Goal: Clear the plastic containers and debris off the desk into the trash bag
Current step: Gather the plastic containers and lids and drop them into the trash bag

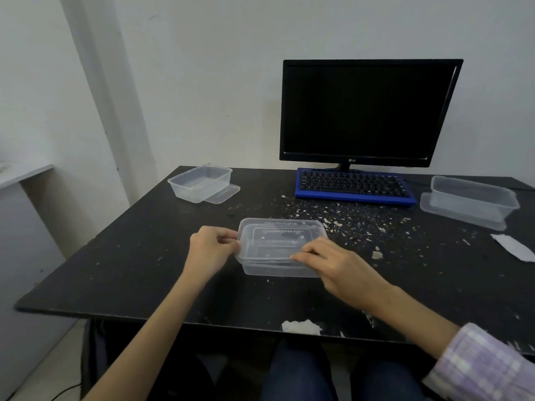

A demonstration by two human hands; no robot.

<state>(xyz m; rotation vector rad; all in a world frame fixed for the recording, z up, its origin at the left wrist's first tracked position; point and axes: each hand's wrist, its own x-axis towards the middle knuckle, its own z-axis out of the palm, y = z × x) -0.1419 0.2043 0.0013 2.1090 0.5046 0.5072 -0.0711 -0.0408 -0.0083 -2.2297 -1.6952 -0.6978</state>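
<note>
Containers: none cleared yet, as far as I can tell. Lidded container [282, 246] sits mid tabletop [139, 256]; left hand [212, 247] pinches its left rim, right hand [333, 263] has fingers curled over the near right edge. Open tub [199, 182] with lid beside it back left, another tub [472, 199] on its lid far right. Debris flecks [347, 218] scattered centre, paper scrap [514, 246] right. Trash bag not in view.

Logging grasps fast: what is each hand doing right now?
Left hand: pinches the left rim of the clear rectangular plastic lidded container.
Right hand: grips the same container's near right edge.
</note>
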